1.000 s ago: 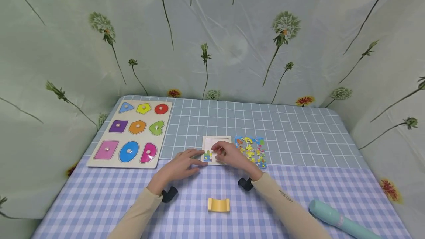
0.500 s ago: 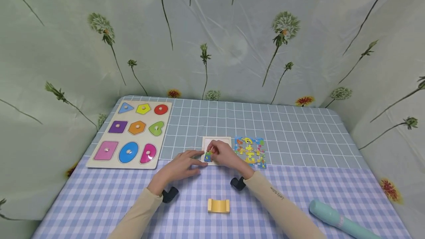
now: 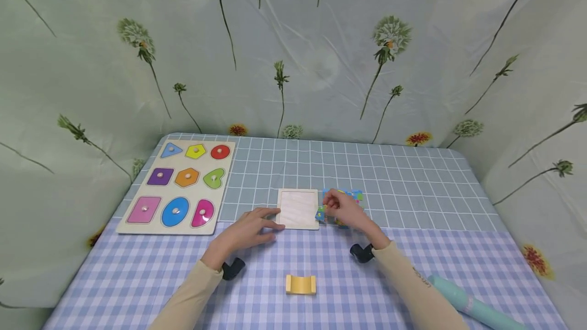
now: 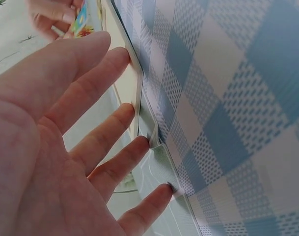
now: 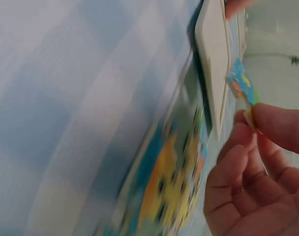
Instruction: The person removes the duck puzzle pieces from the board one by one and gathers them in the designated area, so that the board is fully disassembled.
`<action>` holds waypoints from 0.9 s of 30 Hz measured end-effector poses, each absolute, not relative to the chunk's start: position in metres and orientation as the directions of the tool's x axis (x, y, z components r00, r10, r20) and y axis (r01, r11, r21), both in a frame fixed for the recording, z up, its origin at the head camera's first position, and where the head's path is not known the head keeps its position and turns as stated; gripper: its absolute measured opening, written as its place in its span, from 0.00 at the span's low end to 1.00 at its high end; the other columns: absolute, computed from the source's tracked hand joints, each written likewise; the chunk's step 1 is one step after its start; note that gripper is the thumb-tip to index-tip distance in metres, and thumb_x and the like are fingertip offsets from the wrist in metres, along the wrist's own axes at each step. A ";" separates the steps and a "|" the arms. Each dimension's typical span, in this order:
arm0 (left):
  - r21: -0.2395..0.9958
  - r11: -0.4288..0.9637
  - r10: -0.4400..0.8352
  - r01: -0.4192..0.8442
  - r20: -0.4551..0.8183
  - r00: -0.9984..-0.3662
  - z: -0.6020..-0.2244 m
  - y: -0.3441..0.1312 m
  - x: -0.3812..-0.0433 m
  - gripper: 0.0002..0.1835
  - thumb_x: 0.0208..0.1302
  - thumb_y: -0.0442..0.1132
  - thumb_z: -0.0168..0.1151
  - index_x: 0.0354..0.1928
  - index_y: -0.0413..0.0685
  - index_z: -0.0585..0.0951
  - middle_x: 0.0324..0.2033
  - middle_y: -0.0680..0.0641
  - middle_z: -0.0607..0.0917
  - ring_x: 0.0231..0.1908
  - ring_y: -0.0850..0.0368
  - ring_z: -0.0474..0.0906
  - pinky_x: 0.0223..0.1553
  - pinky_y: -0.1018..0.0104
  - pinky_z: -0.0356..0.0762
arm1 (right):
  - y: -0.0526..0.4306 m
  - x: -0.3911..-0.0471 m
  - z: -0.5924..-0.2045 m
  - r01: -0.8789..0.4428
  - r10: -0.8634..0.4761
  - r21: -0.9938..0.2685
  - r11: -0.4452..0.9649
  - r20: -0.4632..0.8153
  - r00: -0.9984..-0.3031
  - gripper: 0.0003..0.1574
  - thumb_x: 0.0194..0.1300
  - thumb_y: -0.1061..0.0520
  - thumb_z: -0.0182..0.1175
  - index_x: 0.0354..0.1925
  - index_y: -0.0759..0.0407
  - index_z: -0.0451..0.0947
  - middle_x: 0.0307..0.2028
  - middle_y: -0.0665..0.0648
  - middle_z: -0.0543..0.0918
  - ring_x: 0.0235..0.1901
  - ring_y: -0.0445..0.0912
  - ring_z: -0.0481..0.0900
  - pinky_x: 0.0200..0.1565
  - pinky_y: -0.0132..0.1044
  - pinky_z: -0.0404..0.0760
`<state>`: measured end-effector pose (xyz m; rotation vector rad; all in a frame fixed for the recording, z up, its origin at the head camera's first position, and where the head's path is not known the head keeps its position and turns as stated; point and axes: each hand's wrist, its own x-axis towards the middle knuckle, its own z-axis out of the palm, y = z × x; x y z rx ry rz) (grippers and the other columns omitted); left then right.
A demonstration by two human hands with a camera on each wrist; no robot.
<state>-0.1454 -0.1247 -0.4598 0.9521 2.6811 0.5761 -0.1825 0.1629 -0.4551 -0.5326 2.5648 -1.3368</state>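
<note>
A jigsaw piece [image 3: 320, 214], blue with a little green and yellow, is pinched between the thumb and fingertips of my right hand [image 3: 347, 212]. In the right wrist view the piece [image 5: 241, 83] is held up off the surface. The other jigsaw pieces [image 3: 359, 196], laid together in a block, lie below this hand and are partly hidden by it. To their left is a pale wooden puzzle tray [image 3: 298, 210] with a raised rim. My left hand [image 3: 249, 228] has its fingers extended, and its fingertips touch the tray's left edge [image 4: 136, 83].
A board of coloured knobbed shapes [image 3: 179, 185] lies at the left. Nearer me is a small yellow curved block [image 3: 300, 285]. A teal cylindrical object [image 3: 477, 307] lies at the front right, partly behind my right sleeve. A flowered cloth [image 3: 321, 70] hangs behind the table.
My right hand takes hold of the piece in the tray's lower left corner, lifts it out, and carries it right to beside the other pieces. My left hand stays at the tray's edge.
</note>
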 end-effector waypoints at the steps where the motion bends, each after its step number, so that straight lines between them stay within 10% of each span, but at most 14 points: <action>1: 0.437 0.711 0.644 0.551 -0.090 -0.760 -0.460 -0.125 -0.145 0.17 0.64 0.42 0.63 0.54 0.51 0.83 0.65 0.42 0.69 0.65 0.42 0.61 0.60 0.40 0.61 | 0.168 -0.183 -0.455 -0.207 -0.398 -0.821 0.532 -0.027 -0.917 0.07 0.58 0.71 0.59 0.37 0.67 0.73 0.29 0.55 0.75 0.29 0.44 0.70 0.31 0.32 0.71; 27: 0.440 0.722 0.620 0.534 -0.069 -0.782 -0.460 -0.127 -0.145 0.17 0.64 0.43 0.63 0.54 0.52 0.83 0.64 0.42 0.69 0.65 0.42 0.61 0.60 0.41 0.60 | 0.166 -0.181 -0.460 -0.369 -0.452 -0.625 0.688 0.029 -0.892 0.11 0.56 0.74 0.57 0.39 0.68 0.78 0.22 0.49 0.75 0.21 0.39 0.68 0.23 0.30 0.68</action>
